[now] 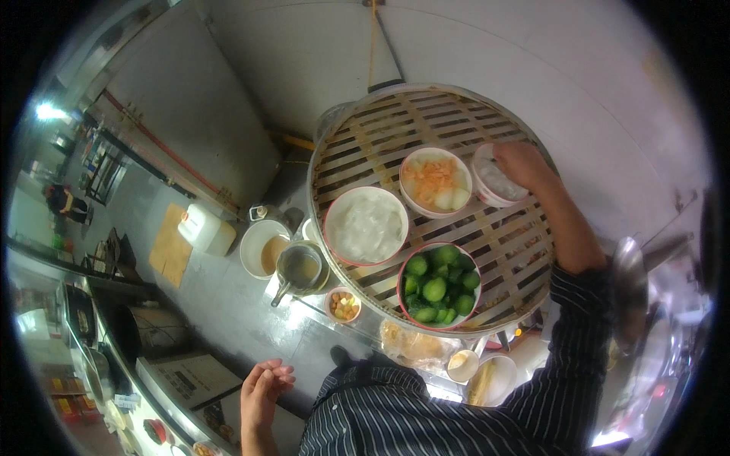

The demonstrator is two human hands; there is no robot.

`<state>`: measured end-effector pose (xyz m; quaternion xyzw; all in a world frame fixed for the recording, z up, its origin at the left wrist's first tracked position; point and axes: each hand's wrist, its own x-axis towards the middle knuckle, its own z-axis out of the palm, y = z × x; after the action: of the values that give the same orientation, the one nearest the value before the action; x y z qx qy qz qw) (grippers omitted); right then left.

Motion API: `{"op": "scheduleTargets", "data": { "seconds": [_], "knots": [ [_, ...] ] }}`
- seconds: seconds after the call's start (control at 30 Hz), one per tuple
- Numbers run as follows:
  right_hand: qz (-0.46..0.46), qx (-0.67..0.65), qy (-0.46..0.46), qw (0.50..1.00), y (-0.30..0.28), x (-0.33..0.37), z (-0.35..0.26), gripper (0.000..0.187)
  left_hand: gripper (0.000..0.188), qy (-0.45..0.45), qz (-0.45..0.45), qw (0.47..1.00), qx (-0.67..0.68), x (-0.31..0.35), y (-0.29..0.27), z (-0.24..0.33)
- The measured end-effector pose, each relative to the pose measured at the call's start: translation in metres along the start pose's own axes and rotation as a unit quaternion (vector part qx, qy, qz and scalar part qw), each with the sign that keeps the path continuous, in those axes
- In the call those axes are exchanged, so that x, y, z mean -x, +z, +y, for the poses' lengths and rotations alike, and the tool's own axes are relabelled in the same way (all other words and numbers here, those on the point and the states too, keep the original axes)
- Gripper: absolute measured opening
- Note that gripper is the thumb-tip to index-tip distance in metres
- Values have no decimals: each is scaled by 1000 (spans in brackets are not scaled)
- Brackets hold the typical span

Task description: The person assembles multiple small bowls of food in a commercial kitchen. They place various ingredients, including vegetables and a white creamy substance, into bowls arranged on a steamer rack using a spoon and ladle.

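Now the right hand (525,166) is reaching to the far right side of the big bamboo steamer tray (487,106) and is closing its fingers over the rim of a small white bowl (494,182) w/ pale, clear-looking food. The bowl is sitting on the slats, just beside the bowl of white and orange pieces (435,181). The left hand (262,391) is hanging free near the body, fingers loosely curled, holding nothing. I am judging the step as placing or adjusting this bowl, approx. in the middle of loading. The next move is calling for a steady grip and keeping the bowl level, w/o bumping the neighbour bowl.
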<state>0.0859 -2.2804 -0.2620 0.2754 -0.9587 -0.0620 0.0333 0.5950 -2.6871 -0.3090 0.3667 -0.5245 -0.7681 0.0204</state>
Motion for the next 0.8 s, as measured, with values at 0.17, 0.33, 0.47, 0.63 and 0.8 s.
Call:
{"op": "scheduleTargets", "data": {
  "seconds": [0.17, 0.33, 0.47, 0.63, 0.8],
  "knots": [
    [7, -69, -12, 998, -3, 5, -8, 15, 33, -11, -7, 1000, -1, -1, -5, 3],
    [9, -16, 0, 1000, -4, 6, -13, 15, 33, -4, -13, 1000, -3, -1, -5, 5],
    [111, -76, 34, 990, -13, 17, -10, 13, 33, -5, -10, 1000, 4, 3, -10, 3],
    [76, -207, -2, 975, -19, 29, -8, 12, 34, -13, -15, 1000, 2, 1, -16, 1],
    [40, -188, -37, 981, -9, 29, -13, 11, 32, -19, -25, 999, -15, -2, -12, 1]
  ]
}}
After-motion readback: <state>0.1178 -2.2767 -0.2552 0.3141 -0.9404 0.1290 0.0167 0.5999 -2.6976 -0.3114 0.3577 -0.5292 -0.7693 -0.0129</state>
